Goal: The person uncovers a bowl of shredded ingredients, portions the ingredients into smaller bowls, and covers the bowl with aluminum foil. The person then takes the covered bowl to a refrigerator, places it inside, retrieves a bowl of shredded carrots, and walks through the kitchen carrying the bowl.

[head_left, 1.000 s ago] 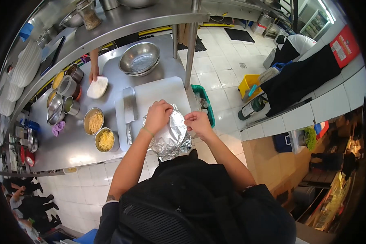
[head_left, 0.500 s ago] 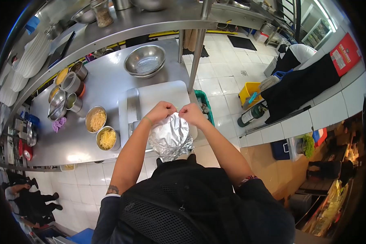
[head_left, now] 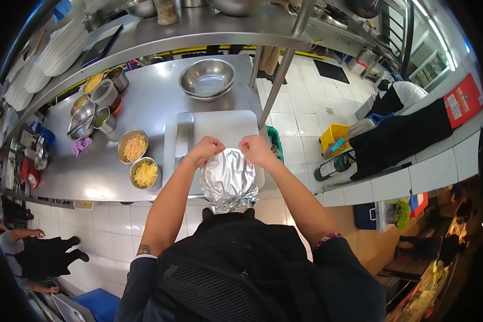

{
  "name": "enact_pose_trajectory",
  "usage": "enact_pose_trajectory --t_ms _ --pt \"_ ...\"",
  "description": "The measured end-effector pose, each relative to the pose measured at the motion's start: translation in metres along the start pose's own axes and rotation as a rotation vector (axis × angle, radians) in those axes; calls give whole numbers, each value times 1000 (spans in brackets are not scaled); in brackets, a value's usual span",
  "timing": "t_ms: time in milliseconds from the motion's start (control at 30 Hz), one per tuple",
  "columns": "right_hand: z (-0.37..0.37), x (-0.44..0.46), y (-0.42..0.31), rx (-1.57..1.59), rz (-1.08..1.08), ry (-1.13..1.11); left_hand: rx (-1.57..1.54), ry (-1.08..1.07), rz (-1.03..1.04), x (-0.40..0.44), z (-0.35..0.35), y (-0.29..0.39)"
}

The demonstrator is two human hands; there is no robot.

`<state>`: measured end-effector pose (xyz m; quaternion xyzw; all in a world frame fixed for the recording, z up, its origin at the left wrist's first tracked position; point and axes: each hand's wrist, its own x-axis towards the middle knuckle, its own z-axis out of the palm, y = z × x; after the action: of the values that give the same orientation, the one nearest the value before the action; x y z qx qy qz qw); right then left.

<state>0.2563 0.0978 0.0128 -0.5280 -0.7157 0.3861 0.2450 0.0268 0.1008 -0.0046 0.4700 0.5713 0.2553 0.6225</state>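
Foil (head_left: 228,174) lies just below my left hand (head_left: 206,151) and right hand (head_left: 258,150) in the head view, their closed fingers pinching its far edge at either side.

White tile floor (head_left: 295,115) ahead and right of the grip. Steel surface (head_left: 104,166) to its left, steel shelf (head_left: 241,33) beyond. Low tiled wall (head_left: 434,172) right, tube light (head_left: 439,32) far right.

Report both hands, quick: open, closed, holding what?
Left hand: closed, pinching the foil at its far edge.
Right hand: closed, pinching that edge farther right.
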Motion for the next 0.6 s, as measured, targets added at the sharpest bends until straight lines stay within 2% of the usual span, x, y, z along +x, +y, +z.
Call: enact_pose_trajectory --t_ms 33,133,200,233,267,300,433,467,567,600 --pt "5 2 -7 -101 -131 117 -5 10 3 0 -1 -1" --pt "10 13 -9 -71 -131 19 -198 -12 -21 -5 2 -5" --pt "7 17 1 -34 -95 -31 277 437 349 -19 9 -12" --pt "3 17 6 2 -54 -73 279 437 349 -35 12 -11" --pt "-1 18 7 6 -52 -69 368 531 381 -57 14 -6" --pt "-4 17 8 94 39 -112 457 623 410 -72 17 -7" --pt "-18 15 3 321 286 -267 299 570 376 -84 27 -26" --pt "-22 15 2 324 283 -263 198 560 357 -80 27 -27" --pt "-32 21 16 470 395 -207 49 535 310 -66 27 -38" --pt "-31 27 26 151 207 51 2 532 275 -64 26 -40"
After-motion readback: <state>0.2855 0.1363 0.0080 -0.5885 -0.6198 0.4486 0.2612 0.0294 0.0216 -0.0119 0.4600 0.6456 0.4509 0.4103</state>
